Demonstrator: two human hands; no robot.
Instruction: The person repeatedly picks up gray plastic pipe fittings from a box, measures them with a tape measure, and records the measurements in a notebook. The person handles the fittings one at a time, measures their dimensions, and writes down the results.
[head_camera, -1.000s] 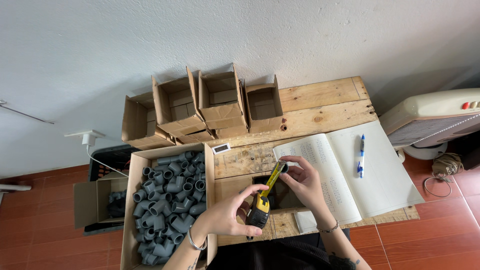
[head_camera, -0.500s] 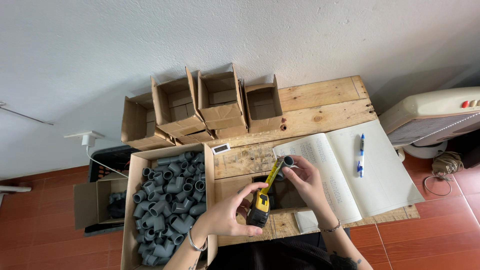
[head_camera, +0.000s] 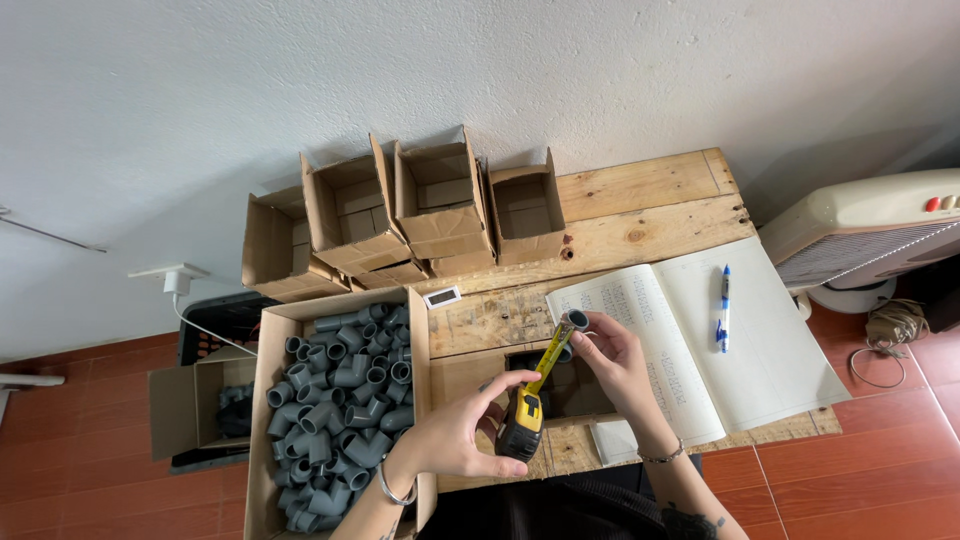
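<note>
My left hand (head_camera: 455, 435) grips a yellow and black tape measure (head_camera: 523, 423) over the near edge of the wooden table (head_camera: 640, 215). Its yellow blade (head_camera: 550, 352) runs up and right to a small grey pipe fitting (head_camera: 574, 321). My right hand (head_camera: 615, 365) pinches that fitting at the blade's tip, just left of an open ledger book (head_camera: 700, 340).
A cardboard box (head_camera: 262, 420) full of grey pipe elbows sits at the left. Several open cardboard boxes (head_camera: 420, 205) line the wall. A blue pen (head_camera: 722, 310) lies on the ledger. A beige fan (head_camera: 870, 235) stands at the right, a dark crate and another box on the floor at the left.
The right hand has turned the fitting and lifted it slightly at the blade's tip. The left hand and tape measure have shifted a little lower.
</note>
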